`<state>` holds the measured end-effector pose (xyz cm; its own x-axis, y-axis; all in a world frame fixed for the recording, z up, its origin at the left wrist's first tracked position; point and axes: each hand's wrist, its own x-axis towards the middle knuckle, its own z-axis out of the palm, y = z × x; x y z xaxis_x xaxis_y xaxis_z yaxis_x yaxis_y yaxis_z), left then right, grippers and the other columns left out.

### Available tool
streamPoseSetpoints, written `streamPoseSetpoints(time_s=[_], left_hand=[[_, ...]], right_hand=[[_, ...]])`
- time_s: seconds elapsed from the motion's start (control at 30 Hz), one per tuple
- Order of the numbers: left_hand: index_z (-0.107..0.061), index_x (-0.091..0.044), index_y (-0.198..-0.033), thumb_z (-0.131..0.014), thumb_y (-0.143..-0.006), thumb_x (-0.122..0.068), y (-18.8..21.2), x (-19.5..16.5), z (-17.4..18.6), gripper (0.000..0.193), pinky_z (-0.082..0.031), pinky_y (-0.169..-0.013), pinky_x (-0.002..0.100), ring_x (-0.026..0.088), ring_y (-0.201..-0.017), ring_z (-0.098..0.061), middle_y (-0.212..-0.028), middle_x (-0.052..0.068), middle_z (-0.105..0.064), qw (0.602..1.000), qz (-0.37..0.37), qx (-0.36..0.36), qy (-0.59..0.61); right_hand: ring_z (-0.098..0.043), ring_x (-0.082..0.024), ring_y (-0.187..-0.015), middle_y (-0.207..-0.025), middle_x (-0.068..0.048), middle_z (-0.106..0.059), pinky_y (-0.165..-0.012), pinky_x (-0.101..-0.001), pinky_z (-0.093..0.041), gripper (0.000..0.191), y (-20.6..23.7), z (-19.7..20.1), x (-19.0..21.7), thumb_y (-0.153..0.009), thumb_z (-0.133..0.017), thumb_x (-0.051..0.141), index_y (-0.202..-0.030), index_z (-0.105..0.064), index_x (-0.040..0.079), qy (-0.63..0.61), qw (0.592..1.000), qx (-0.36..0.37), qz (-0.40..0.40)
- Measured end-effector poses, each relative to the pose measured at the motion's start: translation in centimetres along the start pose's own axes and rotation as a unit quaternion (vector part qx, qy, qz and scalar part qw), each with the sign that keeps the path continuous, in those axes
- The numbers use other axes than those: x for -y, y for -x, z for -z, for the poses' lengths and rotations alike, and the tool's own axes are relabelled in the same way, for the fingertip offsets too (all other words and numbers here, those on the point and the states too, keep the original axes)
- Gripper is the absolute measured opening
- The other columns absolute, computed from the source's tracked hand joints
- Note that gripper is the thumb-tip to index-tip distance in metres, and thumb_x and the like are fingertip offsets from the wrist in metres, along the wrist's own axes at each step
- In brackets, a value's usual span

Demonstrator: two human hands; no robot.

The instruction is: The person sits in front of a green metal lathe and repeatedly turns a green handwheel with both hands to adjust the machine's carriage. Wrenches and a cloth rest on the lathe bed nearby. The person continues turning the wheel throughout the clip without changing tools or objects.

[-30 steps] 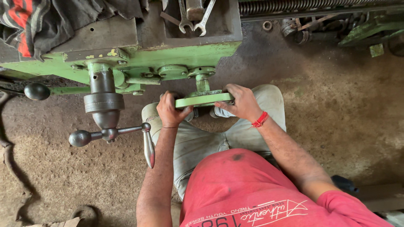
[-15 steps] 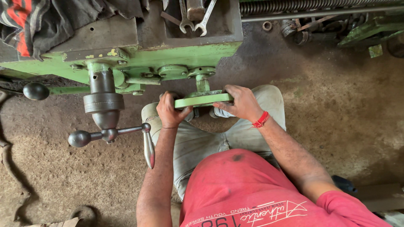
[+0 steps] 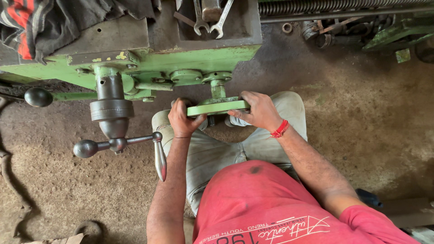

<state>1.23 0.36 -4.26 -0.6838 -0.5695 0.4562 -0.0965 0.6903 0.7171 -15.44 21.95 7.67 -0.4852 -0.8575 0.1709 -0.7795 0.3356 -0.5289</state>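
Both hands clamp the green handwheel below the lathe apron: left hand, right hand on opposite edges. Best turned evenly, knuckles clear of the ball-ended lever.

head cam | looks straight down | close over lap, green machine, dirt floor

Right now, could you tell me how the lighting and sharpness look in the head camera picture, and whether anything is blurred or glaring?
In the head view, light is soft and even; no glare on the green handwheel. Left hand and right hand gripping it are sharp, without motion blur. The dark cloth at top left loses detail in shadow, and edges bend slightly from the wide lens.
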Motion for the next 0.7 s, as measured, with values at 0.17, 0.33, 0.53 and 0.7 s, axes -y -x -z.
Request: streamPoseSetpoints(time_s=[0.17,0.33,0.53,0.7], left_hand=[[-0.056,-0.006,-0.091,-0.088,-0.069,-0.045,0.1,0.1,-0.1,0.055,-0.051,-0.069,0.047,0.038,-0.082,-0.061,-0.089,0.014,-0.057,1.0,-0.003,-0.003,-0.009],[-0.059,-0.005,-0.094,-0.088,-0.069,-0.042,0.0,-0.4,0.5,0.054,-0.052,-0.072,0.047,0.037,-0.084,-0.062,-0.09,0.014,-0.058,1.0,0.006,0.003,0.018],[-0.058,-0.003,-0.101,-0.085,-0.072,-0.039,-0.6,-2.1,1.7,0.053,-0.05,-0.084,0.05,0.042,-0.094,-0.059,-0.098,0.017,-0.06,1.0,-0.002,0.013,0.009],[-0.06,-0.005,-0.106,-0.082,-0.074,-0.028,-1.4,-4.8,2.8,0.045,-0.046,-0.094,0.053,0.043,-0.099,-0.057,-0.102,0.018,-0.061,0.996,-0.042,0.024,-0.08]], right_hand=[[-0.069,-0.039,-0.083,-0.087,-0.018,-0.068,-0.073,-0.0453,-0.055,0.07,-0.1,0.1,0.3,-0.088,-0.07,0.066,-0.097,-0.065,-0.003,0.007,1.0,-0.013,0.01],[-0.069,-0.039,-0.082,-0.086,-0.018,-0.069,-0.073,-0.0462,-0.055,0.067,-0.1,0.0,0.6,-0.088,-0.071,0.065,-0.096,-0.066,-0.002,0.003,1.0,-0.004,-0.003],[-0.068,-0.041,-0.08,-0.084,-0.018,-0.069,-0.071,-0.0483,-0.054,0.065,-0.4,-0.2,1.1,-0.085,-0.074,0.062,-0.098,-0.068,-0.001,0.018,1.0,-0.025,0.002],[-0.068,-0.042,-0.077,-0.079,-0.019,-0.07,-0.07,-0.0504,-0.053,0.063,-0.7,-0.2,1.6,-0.082,-0.076,0.064,-0.088,-0.068,0.002,0.032,0.999,0.0,-0.029]])
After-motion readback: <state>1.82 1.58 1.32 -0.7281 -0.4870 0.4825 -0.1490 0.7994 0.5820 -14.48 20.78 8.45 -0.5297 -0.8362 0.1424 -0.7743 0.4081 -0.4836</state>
